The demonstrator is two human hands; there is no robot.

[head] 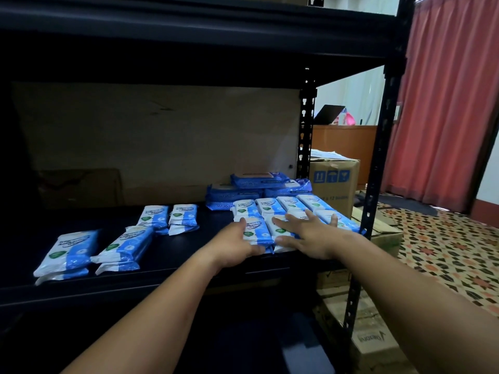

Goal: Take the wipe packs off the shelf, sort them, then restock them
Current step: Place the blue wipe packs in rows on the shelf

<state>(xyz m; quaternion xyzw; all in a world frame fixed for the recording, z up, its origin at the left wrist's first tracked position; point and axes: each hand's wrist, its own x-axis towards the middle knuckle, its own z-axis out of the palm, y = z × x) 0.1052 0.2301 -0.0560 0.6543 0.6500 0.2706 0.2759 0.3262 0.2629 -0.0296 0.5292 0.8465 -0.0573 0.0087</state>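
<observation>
Your left hand (pixel 237 245) grips a glossy, flat white-and-blue wipe pack (pixel 252 229); your right hand (pixel 310 236) lies open, fingers spread, on neighbouring packs (pixel 280 228) on the matte black shelf (pixel 189 252).

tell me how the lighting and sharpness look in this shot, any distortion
Head view: the shelf bay is dim, its back corners nearly black, while the curtain side is brightly lit; the white wipe packs look soft, their print barely legible; both hands, left hand and right hand, are slightly blurred; wide-angle bending bows the rack post.
</observation>
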